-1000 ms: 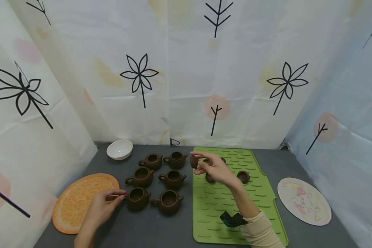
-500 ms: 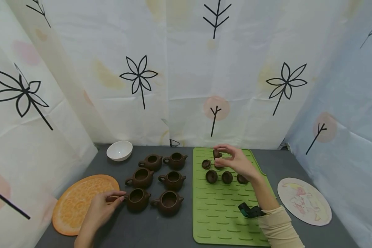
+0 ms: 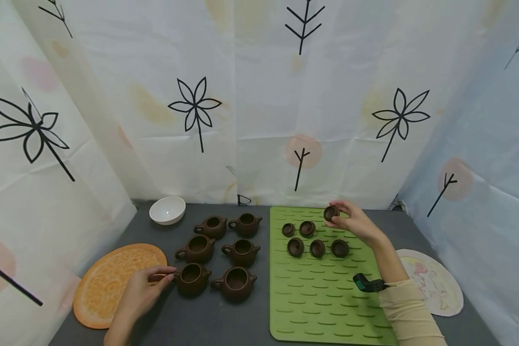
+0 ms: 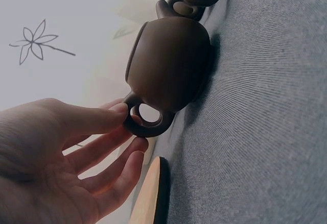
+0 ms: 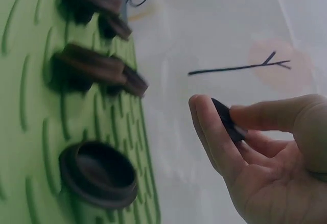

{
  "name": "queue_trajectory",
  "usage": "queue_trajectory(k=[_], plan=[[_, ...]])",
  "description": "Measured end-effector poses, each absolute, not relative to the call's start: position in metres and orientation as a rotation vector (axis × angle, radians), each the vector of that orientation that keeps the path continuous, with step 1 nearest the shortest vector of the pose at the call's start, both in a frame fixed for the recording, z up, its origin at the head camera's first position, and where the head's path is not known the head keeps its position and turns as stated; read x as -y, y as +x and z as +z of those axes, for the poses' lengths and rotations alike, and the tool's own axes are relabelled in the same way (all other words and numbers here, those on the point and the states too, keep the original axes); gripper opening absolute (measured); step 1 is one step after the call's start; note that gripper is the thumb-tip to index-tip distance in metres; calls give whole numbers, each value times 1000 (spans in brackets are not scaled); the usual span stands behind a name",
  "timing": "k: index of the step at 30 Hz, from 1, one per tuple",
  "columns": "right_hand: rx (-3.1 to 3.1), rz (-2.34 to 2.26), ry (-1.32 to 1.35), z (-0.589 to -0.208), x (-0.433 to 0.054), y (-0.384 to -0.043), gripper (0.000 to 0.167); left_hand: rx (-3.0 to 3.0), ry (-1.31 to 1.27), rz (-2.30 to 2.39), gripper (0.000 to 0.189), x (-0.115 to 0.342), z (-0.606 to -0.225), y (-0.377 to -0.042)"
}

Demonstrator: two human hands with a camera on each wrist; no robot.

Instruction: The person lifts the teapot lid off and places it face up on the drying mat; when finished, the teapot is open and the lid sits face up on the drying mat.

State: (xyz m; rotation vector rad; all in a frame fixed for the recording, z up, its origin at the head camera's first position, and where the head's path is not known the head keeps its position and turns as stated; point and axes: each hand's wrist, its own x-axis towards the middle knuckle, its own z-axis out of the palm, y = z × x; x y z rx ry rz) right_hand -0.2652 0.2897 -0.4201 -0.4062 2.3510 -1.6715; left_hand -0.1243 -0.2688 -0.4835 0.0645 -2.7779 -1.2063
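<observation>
My left hand [image 3: 140, 290] pinches the loop handle [image 4: 148, 130] of a dark brown clay teapot [image 3: 192, 280], which stands lidless on the grey table at the front left of its group. Over the back right of the green mat, my right hand [image 3: 358, 223] holds a small brown teapot lid [image 3: 330, 214] between thumb and fingers, its hollow underside toward the head camera. Several similar lids [image 3: 307, 229] lie upside down on the mat in two rows, just left of and in front of that hand. In the right wrist view the fingers partly hide the held lid [image 5: 227, 119].
Several other open teapots [image 3: 237, 282] stand in two columns at the middle left. A white bowl [image 3: 167, 210] sits behind them. An orange round mat [image 3: 112, 283] lies at left, the green mat [image 3: 315, 307] right of centre, and a pale oval mat [image 3: 437, 283] beyond the right sleeve.
My right hand has carried the lid rightward, from the green mat's left edge to its back right, and the lid has turned. The left hand stays at the teapot handle.
</observation>
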Motion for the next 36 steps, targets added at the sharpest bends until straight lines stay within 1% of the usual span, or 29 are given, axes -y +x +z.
queue_trajectory(k=[7,11,21,25,28,36], plan=[[-2435,-1562,-343,-436,-304,-271,58,2790,80,-1207,18,268,-482,-125],[-2444,-1498,-352,-444,-312,-274,58,2787,72,-1208,18,268,-482,-125],[-2527,-1270,-513,-462,-319,-282,51,2795,77,-1214,19,268,-482,-125],[-2558,-1228,-587,-467,-320,-284,47,2795,80,-1213,19,268,-482,-126],[-2555,-1220,-625,-469,-320,-285,47,2800,90,-1216,19,267,-482,-125],[-2530,-1203,-604,-467,-318,-285,48,2805,100,-1238,19,267,-481,-126]])
